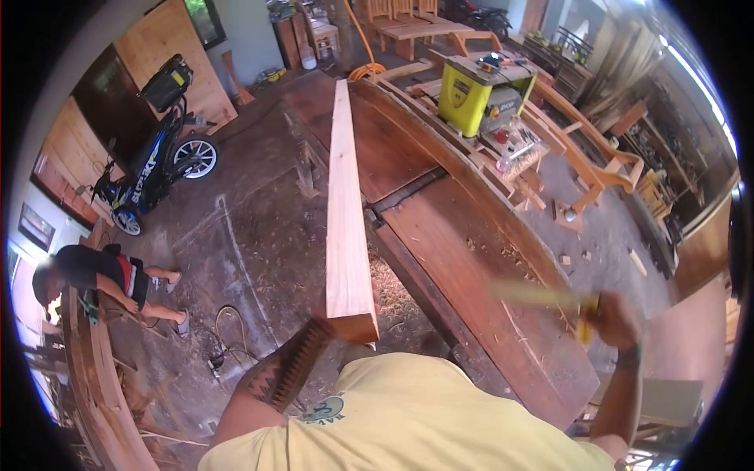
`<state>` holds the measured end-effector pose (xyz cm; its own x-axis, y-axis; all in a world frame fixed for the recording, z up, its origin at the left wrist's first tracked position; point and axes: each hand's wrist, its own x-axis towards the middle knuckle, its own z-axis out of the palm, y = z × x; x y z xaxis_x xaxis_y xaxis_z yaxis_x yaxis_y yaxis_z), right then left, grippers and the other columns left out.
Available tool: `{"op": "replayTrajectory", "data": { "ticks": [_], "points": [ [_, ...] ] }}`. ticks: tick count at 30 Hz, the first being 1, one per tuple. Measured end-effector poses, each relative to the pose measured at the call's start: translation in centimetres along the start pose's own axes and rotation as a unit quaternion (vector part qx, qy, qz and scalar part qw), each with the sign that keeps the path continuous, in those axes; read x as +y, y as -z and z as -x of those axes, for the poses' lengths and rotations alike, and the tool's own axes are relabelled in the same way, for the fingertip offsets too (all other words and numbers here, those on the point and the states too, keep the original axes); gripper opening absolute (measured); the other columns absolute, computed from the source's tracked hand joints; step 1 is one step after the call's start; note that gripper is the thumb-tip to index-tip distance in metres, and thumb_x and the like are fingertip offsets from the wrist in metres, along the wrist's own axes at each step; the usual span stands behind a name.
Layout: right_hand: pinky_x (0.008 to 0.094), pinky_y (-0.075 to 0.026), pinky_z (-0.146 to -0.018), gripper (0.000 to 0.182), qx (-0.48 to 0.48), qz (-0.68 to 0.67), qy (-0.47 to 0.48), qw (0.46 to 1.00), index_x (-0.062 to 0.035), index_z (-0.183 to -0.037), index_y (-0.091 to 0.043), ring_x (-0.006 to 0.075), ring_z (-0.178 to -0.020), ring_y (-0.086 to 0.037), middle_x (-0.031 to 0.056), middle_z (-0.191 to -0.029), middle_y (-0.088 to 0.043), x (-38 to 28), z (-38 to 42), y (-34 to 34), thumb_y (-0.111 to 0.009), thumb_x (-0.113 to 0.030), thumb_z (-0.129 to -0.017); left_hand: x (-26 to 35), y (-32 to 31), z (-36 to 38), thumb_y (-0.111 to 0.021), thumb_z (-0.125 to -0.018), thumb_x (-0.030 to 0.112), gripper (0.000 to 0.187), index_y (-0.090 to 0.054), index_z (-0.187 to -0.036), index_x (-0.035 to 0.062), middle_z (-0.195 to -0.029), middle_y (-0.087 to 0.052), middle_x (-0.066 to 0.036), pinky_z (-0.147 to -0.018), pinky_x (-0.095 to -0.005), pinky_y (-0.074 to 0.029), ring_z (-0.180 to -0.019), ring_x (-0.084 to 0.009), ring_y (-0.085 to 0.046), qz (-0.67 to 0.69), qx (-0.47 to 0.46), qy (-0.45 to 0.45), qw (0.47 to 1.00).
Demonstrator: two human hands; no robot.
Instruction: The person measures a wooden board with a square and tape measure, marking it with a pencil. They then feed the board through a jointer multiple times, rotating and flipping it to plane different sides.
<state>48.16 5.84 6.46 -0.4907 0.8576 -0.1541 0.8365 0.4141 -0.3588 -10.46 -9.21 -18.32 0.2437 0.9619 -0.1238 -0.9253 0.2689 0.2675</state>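
A long, pale wooden beam [349, 212] runs away from my body, its near end close to my chest. My left hand [375, 297] is mostly hidden under that near end; a bit of its fingers shows at the beam's right side, wrapped round it. Off to the right, my right hand [616, 320] is closed on a yellow tape measure [586, 320], blurred by motion. A pale yellow strip stretches left from it over the reddish-brown planks [471, 259]. The beam and my right hand are well apart.
Wood shavings [397, 302] lie below the planks. A green table saw [467, 98] and a curved wooden frame [581, 149] stand at the back right. A motorbike [157, 169] is parked at the left. Another person [86, 267] bends over timber [98, 392] at the far left.
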Motion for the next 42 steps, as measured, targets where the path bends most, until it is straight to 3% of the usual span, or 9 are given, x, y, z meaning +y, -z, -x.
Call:
{"op": "replayTrajectory", "data": {
  "ticks": [2, 3, 4, 7, 9, 13, 20, 25, 42],
  "points": [
    [0.0398, -0.059, -0.090, 0.039, 0.188, -0.136, 0.161, 0.959, 0.0008, -0.134, -0.063, 0.0285, -0.107, -0.073, 0.0160, -0.118, -0.073, -2.9, -6.0, -0.9, -0.078, -0.009, -0.099, -0.5, -1.4, -0.1, -0.050, -0.112, 0.049, 0.061, -0.056, -0.146, -0.0016, -0.128, -0.072, -0.019, -0.102, -0.0533, -0.060, -0.117, -0.0358, -0.072, 0.049, 0.032, 0.019, 0.998],
    [0.0386, -0.059, -0.096, 0.040, 0.201, -0.343, 0.181, 0.900, 0.0022, -0.140, -0.059, 0.0253, -0.114, -0.073, 0.0149, -0.122, -0.073, -7.5, -10.0, -2.3, -0.072, -0.002, -0.102, -0.6, -1.3, -0.1, -0.050, -0.113, 0.048, 0.059, -0.058, -0.145, -0.0003, -0.127, -0.073, -0.017, -0.102, -0.0508, -0.060, -0.116, -0.0326, -0.073, 0.041, 0.048, 0.010, 0.998],
    [0.0373, -0.056, -0.104, 0.044, 0.202, -0.332, 0.241, 0.889, 0.0028, -0.147, -0.051, 0.0208, -0.122, -0.069, 0.0122, -0.130, -0.071, -10.9, -13.6, -3.8, -0.063, 0.006, -0.105, -0.6, -3.2, 0.0, -0.051, -0.113, 0.047, 0.057, -0.057, -0.145, 0.0012, -0.129, -0.072, -0.016, -0.102, -0.0496, -0.060, -0.117, -0.0312, -0.072, 0.047, 0.038, 0.003, 0.998],
    [0.0333, -0.056, -0.094, 0.031, 0.135, -0.432, 0.353, 0.819, -0.0012, -0.139, -0.058, 0.0143, -0.109, -0.067, 0.0074, -0.117, -0.070, -21.5, -23.7, -9.7, -0.063, -0.002, -0.108, -0.5, -7.7, 0.3, -0.052, -0.110, 0.048, 0.061, -0.054, -0.150, 0.0028, -0.135, -0.067, -0.018, -0.106, -0.0528, -0.056, -0.121, -0.0341, -0.067, 0.071, 0.012, -0.023, 0.997],
    [0.0311, -0.055, -0.089, 0.026, 0.020, -0.494, 0.335, 0.802, -0.0022, -0.134, -0.060, 0.0108, -0.103, -0.064, 0.0036, -0.113, -0.068, -27.6, -28.2, -11.3, -0.065, -0.006, -0.109, 0.0, -11.4, 0.8, -0.049, -0.113, 0.047, 0.057, -0.055, -0.152, 0.0059, -0.140, -0.068, -0.013, -0.110, -0.0475, -0.055, -0.127, -0.0285, -0.067, 0.020, 0.005, -0.049, 0.999],
    [0.0248, -0.049, -0.078, 0.019, 0.068, -0.565, 0.319, 0.758, -0.0028, -0.110, -0.069, 0.0043, -0.089, -0.057, -0.0047, -0.096, -0.066, -34.0, -31.5, -12.1, -0.074, -0.021, -0.107, 1.0, -14.1, 0.8, -0.045, -0.115, 0.046, 0.059, -0.051, -0.158, 0.0067, -0.152, -0.063, -0.013, -0.118, -0.0472, -0.051, -0.139, -0.0284, -0.062, 0.011, -0.070, -0.067, 0.995],
    [0.0275, -0.046, -0.076, 0.030, 0.147, -0.519, 0.348, 0.767, -0.0024, -0.102, -0.067, 0.0068, -0.084, -0.050, -0.0032, -0.088, -0.060, -36.1, -33.3, -11.4, -0.070, -0.031, -0.109, 2.2, -16.4, 1.0, -0.047, -0.112, 0.046, 0.060, -0.053, -0.155, 0.0055, -0.151, -0.063, -0.015, -0.116, -0.0483, -0.053, -0.135, -0.0311, -0.065, 0.016, -0.071, -0.061, 0.996],
    [0.0266, -0.046, -0.077, 0.030, 0.130, -0.512, 0.340, 0.778, -0.0036, -0.103, -0.067, 0.0060, -0.085, -0.051, -0.0040, -0.090, -0.062, -36.2, -33.8, -10.3, -0.070, -0.033, -0.110, 2.7, -18.4, 0.9, -0.045, -0.111, 0.056, 0.073, -0.047, -0.156, -0.0013, -0.141, -0.063, -0.029, -0.105, -0.0587, -0.059, -0.120, -0.0474, -0.069, 0.122, -0.075, -0.047, 0.989],
    [0.0256, -0.049, -0.076, 0.029, 0.040, -0.550, 0.353, 0.756, -0.0049, -0.111, -0.068, 0.0038, -0.086, -0.056, -0.0058, -0.094, -0.066, -35.2, -34.0, -9.4, -0.067, -0.034, -0.111, 2.5, -18.0, 0.5, -0.047, -0.106, 0.068, 0.087, -0.047, -0.156, -0.0029, -0.145, -0.061, -0.031, -0.109, -0.0611, -0.056, -0.123, -0.0463, -0.068, 0.130, -0.056, -0.041, 0.989]
  ]
}}
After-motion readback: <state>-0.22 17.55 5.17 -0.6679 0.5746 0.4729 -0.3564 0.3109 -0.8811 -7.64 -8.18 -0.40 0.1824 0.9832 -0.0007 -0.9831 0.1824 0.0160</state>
